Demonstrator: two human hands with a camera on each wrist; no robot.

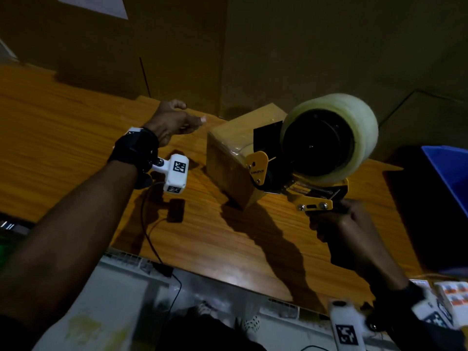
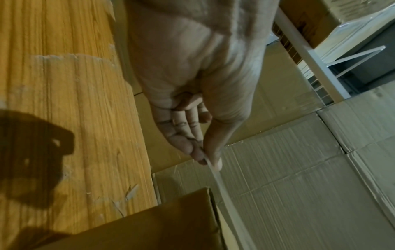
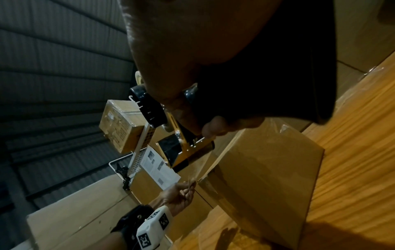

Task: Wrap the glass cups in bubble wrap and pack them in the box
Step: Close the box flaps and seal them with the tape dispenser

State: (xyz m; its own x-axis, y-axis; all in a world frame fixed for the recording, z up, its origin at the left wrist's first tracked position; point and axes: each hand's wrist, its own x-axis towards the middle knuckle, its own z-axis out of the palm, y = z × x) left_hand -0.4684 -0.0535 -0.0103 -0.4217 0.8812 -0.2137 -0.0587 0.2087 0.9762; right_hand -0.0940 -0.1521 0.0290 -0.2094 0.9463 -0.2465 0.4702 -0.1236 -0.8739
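**Tape stretched over the closed box**

The closed cardboard box (image 1: pixel 233 158) sits on the wooden table (image 1: pixel 63 138), at 12 o'clock from the person. The right hand (image 1: pixel 336 224), at 3 o'clock from the box, grips the handle of the yellow tape dispenser (image 1: pixel 316 158). The left hand (image 1: pixel 174 120), at 9 o'clock, pinches the end of the clear tape (image 2: pixel 215 175) between thumb and forefinger. A blue bin (image 1: pixel 448 168) stands at the table's right edge.

The room is dim, with a warm light casting hard shadows on the wood-grain desk (image 1: pixel 76 138). Large cardboard cartons (image 1: pixel 329 46) stand stacked like a wall along the desk's far edge. A white metal rack (image 2: pixel 310 55) rises beside them. Pale floor (image 1: pixel 114 300) shows below the desk's near edge, crossed by a black cable (image 1: pixel 174 295).
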